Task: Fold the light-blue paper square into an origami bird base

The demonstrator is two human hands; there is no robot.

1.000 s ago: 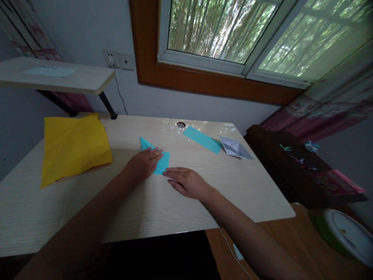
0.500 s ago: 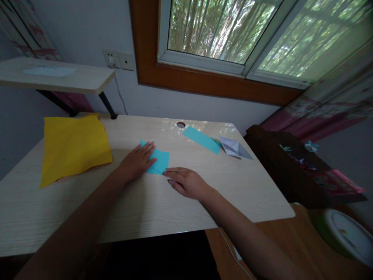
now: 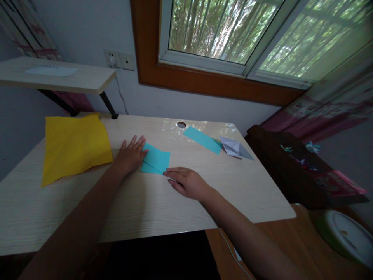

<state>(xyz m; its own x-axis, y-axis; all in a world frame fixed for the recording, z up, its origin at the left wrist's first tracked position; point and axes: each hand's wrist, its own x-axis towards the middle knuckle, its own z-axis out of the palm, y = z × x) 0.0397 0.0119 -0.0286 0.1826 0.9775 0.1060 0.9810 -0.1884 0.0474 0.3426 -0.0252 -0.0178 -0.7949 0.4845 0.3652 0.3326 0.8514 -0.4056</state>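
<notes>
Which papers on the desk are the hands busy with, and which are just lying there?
In hand: folded turquoise paper, left hand flat at its edge, right hand pinning its corner.

Lying about: big yellow paper sheet, turquoise paper strip, small white folded paper.

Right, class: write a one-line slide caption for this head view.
Left hand and right hand flat at a folded teal paper on a wooden desk.

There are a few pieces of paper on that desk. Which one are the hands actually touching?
The folded turquoise paper in the middle: the left hand and right hand both press on it. The yellow sheet, turquoise strip and white folded piece lie apart.
</notes>
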